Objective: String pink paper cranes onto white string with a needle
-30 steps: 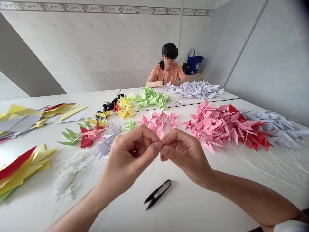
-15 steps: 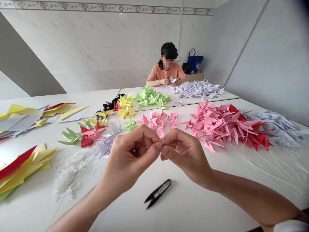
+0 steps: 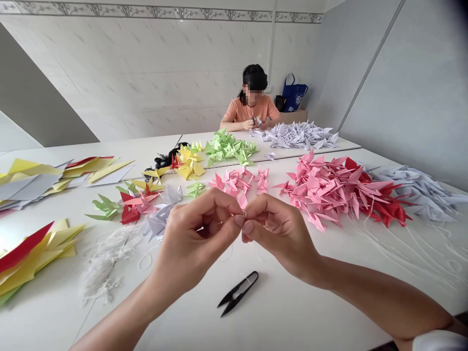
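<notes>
Shiny metal loop (image 3: 243, 214) sitting high between left hand (image 3: 195, 239) and right hand (image 3: 280, 239), fingertips (image 3: 239, 221) pressing together on it, keeping tiny thing steady above white table (image 3: 292, 312). Black thread snips (image 3: 237, 294) lying close, easy to reach; pink paper cranes (image 3: 329, 190) heaped beyond.

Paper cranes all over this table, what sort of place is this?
Probably a craft workroom: heaps of paper cranes sorted by colour, stacks of coloured paper, and small snips by loose thread.
</notes>
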A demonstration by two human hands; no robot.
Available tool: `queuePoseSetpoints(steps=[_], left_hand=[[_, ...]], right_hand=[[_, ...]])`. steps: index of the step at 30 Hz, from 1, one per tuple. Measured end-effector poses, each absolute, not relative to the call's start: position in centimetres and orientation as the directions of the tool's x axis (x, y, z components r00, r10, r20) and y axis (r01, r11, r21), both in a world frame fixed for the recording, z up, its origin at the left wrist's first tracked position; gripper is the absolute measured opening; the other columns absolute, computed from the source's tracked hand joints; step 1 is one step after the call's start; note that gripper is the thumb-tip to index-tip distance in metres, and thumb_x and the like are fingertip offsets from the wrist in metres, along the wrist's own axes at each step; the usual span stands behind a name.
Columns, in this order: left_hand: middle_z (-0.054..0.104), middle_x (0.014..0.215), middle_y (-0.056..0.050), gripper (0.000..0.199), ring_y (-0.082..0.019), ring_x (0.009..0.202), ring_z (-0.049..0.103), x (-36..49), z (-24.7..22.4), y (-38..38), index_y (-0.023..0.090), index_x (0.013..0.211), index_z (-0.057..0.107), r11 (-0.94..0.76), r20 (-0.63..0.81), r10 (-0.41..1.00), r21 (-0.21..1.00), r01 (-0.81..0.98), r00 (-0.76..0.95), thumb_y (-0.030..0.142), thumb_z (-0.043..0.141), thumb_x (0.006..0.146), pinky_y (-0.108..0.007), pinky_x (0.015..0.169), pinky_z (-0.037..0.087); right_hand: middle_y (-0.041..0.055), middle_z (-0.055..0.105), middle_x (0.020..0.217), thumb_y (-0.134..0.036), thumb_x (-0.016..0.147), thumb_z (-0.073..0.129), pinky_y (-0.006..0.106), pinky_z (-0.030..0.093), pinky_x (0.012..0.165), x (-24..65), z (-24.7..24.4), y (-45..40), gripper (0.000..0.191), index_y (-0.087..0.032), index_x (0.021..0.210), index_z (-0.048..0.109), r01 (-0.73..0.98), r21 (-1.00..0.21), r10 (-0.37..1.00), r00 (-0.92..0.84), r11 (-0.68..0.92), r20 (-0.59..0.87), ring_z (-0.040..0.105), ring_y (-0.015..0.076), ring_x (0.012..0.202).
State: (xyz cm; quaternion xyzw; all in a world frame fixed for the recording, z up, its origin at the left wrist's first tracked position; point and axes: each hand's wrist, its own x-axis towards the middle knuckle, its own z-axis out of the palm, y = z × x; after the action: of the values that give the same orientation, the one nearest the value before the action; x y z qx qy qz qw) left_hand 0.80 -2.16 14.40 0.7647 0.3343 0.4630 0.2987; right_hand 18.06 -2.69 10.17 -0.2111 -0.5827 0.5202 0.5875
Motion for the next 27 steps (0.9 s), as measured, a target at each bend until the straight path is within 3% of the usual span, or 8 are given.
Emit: queuePoseSetpoints(steps=[27], left_hand=[[0.052,0.057,0.006,0.008,-0.007,0.048,0.037,0.9,14.92,-2.57,0.02,0.087,0.059,-0.565,0.462,0.802,0.792,0.232,0.378,0.019,0.059,0.095,-0.019,0.042,0.03]], right_hand=[[-0.0021,0.066,0.078,-0.018,0.089,0.076,0.023,0.055,0.068,17.96,10.21,-2.65,0.009,-0.02,0.088,0.068,-0.353,-0.862,0.864,-0.217,0.364,0.454,0.066,0.0105,0.073]])
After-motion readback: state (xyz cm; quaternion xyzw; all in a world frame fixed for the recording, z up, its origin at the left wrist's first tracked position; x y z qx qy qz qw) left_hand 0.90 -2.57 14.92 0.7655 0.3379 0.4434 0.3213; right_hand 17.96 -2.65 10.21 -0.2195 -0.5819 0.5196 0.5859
